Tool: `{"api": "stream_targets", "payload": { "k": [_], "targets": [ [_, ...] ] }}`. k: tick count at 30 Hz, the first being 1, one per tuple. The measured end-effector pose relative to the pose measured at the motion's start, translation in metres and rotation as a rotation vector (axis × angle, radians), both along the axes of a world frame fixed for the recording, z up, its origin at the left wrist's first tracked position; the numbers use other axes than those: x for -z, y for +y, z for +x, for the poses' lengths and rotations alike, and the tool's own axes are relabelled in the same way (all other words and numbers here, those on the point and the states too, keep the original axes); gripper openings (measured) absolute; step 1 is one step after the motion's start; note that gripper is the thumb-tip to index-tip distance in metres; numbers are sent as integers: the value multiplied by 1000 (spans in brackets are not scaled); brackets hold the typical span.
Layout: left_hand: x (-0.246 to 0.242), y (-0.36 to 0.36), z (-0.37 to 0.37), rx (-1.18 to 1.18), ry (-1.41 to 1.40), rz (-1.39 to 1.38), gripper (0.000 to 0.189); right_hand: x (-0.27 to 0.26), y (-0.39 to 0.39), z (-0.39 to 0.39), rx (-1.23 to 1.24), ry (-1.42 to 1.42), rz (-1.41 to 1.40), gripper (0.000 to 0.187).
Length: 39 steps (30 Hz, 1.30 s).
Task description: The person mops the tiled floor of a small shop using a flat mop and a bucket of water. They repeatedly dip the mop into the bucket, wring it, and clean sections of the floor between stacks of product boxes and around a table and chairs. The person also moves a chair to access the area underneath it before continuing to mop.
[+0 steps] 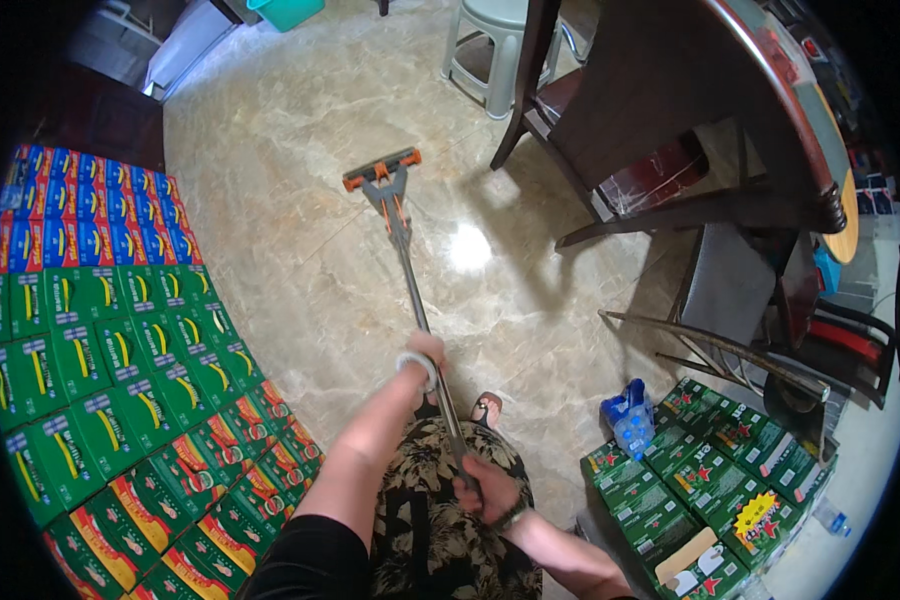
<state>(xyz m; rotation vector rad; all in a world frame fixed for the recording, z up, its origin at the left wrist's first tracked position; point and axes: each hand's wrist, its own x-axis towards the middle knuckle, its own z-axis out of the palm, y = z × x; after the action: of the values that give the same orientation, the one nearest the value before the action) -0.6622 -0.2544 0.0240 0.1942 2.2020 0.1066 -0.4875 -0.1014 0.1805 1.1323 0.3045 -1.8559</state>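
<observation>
A squeeze-type sponge mop [412,281] runs from my body out over the floor, its grey metal handle slanting up and to the left. Its grey and orange head [382,170] rests on the marbled tile floor [292,225]. My left hand [424,351], with a pale bangle at the wrist, is closed around the middle of the handle and looks slightly blurred. Lower down, close to my patterned black clothing, my right hand [489,489] grips the handle's end. A dark band circles that wrist. A sandalled foot [487,410] shows beside the handle.
Stacked blue [82,202] and green cartons [82,360] line the left. Green beer cartons [690,480] stand lower right, with bottled water [630,420] on them. Dark wooden chair [630,90], table edge [840,217] and metal-legged chair [720,352] occupy the right. A plastic stool [495,45] stands ahead.
</observation>
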Motion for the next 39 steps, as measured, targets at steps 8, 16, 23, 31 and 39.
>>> {"api": "stream_targets", "payload": {
  "k": [8, 16, 23, 31, 39],
  "targets": [
    [-35, 92, 175, -114, -60, 350, 37, -96, 85, 119, -12, -67, 248, 21],
    [-102, 144, 259, -1363, -916, 686, 17, -161, 81, 202, -169, -413, 622, 22],
    [-27, 39, 29, -925, 85, 583, 48, 0, 30, -7, -76, 157, 184, 29],
    [-36, -40, 74, -1194, -75, 465, 61, 101, -24, -217, -185, 345, 416, 38],
    [-24, 67, 192, -1553, -1057, 1058, 40, -33, 103, 130, 15, 171, 176, 34]
  ]
}}
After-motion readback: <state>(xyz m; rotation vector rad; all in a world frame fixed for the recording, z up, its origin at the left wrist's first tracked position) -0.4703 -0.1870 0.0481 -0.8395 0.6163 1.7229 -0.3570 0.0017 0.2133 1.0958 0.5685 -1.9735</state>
